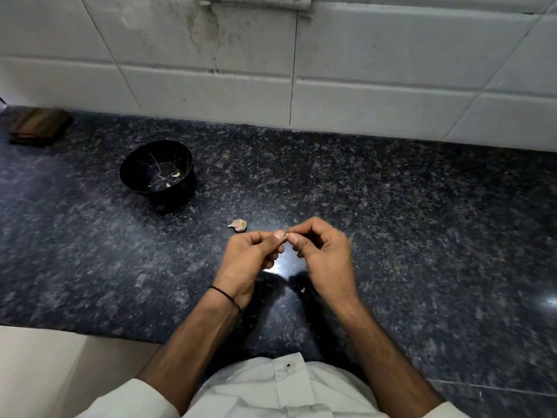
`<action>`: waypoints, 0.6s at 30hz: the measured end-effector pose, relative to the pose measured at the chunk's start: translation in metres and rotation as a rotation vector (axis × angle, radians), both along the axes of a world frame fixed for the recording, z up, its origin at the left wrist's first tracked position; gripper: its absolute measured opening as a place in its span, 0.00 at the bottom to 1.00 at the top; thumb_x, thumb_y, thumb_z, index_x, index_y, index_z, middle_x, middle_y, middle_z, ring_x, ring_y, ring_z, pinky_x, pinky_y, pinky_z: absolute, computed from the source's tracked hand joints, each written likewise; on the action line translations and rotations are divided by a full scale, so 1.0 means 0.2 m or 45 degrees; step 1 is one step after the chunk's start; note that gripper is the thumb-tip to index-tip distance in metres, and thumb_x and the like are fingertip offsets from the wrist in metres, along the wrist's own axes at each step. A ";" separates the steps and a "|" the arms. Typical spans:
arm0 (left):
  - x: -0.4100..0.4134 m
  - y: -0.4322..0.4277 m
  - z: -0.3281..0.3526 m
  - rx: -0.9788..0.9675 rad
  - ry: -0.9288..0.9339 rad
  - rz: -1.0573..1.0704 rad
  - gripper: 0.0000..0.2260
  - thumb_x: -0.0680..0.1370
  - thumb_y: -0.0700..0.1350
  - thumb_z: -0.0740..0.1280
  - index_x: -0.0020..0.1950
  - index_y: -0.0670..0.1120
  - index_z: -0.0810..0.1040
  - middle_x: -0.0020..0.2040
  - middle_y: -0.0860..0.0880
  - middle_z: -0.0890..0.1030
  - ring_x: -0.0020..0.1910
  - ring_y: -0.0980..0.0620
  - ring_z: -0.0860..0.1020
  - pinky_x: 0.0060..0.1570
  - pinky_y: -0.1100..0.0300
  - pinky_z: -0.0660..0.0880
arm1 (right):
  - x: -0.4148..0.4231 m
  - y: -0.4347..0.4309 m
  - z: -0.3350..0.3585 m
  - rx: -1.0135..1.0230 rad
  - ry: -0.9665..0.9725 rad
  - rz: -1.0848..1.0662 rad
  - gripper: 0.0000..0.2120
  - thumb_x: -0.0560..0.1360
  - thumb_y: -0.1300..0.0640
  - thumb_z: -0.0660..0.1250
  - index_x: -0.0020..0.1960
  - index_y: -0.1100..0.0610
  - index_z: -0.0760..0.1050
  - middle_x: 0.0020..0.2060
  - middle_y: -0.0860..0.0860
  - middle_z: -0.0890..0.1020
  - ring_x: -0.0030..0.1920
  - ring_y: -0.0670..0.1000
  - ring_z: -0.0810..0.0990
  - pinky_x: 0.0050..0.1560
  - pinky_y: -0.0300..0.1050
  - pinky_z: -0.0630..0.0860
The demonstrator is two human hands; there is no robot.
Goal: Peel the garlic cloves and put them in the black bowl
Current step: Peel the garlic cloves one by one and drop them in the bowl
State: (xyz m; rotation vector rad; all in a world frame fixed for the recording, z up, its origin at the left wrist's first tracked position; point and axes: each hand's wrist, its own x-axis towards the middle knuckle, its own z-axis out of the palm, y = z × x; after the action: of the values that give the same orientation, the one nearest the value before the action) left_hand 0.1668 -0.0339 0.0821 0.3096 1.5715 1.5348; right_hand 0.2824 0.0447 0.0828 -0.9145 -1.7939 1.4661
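Both hands meet above the granite counter [391,206]; left hand [250,257] and right hand [322,257] pinch one garlic clove [287,235] between curled fingertips; black bowl [156,168] sits well left; another clove piece [238,225] lies nearby.

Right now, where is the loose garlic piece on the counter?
Head view: the garlic piece lies on the counter between the black bowl and the left hand, nearer the hand.

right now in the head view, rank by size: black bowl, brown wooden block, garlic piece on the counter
1. round black bowl
2. brown wooden block, farther back, true size unsure
3. pinkish garlic piece
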 end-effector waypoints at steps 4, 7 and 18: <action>0.02 0.01 0.03 0.014 -0.145 0.066 0.06 0.77 0.38 0.70 0.41 0.39 0.82 0.31 0.48 0.79 0.29 0.57 0.71 0.28 0.69 0.67 | -0.01 -0.02 0.00 0.071 0.004 -0.095 0.05 0.75 0.62 0.72 0.42 0.55 0.80 0.37 0.48 0.83 0.40 0.50 0.81 0.43 0.49 0.78; 0.05 0.03 0.05 0.019 -0.165 0.139 0.08 0.78 0.37 0.68 0.39 0.39 0.80 0.29 0.49 0.78 0.28 0.57 0.70 0.25 0.69 0.65 | -0.03 -0.05 -0.01 0.162 -0.001 -0.175 0.06 0.74 0.63 0.72 0.42 0.54 0.80 0.38 0.47 0.82 0.41 0.48 0.80 0.43 0.47 0.77; 0.04 -0.02 0.03 -0.071 0.910 0.120 0.08 0.80 0.44 0.69 0.41 0.46 0.81 0.34 0.53 0.81 0.33 0.57 0.77 0.35 0.64 0.72 | -0.06 -0.07 0.03 -0.316 0.236 -0.143 0.02 0.77 0.67 0.70 0.47 0.63 0.81 0.38 0.57 0.84 0.37 0.51 0.81 0.39 0.41 0.79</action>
State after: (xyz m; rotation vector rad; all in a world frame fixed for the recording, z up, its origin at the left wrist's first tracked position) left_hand 0.1740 -0.0373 0.0884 0.8302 2.1931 1.5315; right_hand 0.2701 0.0306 0.0888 -0.9489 -1.4273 1.6668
